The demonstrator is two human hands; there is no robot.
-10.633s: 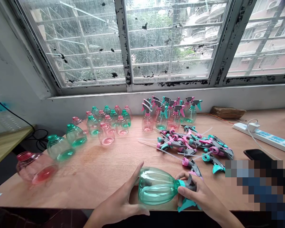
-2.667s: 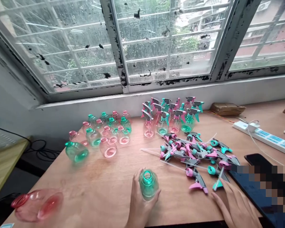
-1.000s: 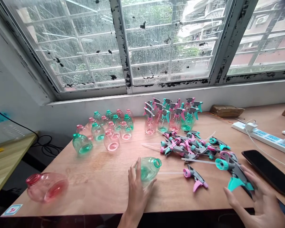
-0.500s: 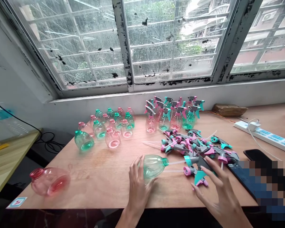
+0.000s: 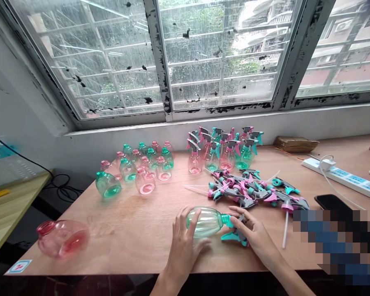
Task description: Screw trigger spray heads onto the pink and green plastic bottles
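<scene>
A clear green bottle [image 5: 207, 224] lies on its side above the near part of the table, its neck pointing right. My left hand [image 5: 183, 240] is wrapped around its base end. At the neck, my right hand [image 5: 256, 235] grips a teal and grey trigger spray head [image 5: 234, 236], whose collar meets the bottle mouth. Whether the threads are engaged I cannot tell. Just beyond my hands is a pile of loose pink, teal and grey spray heads [image 5: 240, 187], some with clear tubes sticking out.
Open pink and green bottles [image 5: 146, 185] stand at the back left. Bottles with spray heads [image 5: 228, 158] are grouped by the wall. A pink bottle [image 5: 63, 238] lies near the front left. A power strip [image 5: 342, 176] and a phone [image 5: 333, 203] are at right.
My right hand has moved left with the teal spray head, bringing its collar up to the bottle mouth. The tube that showed between them is no longer visible outside the bottle.
</scene>
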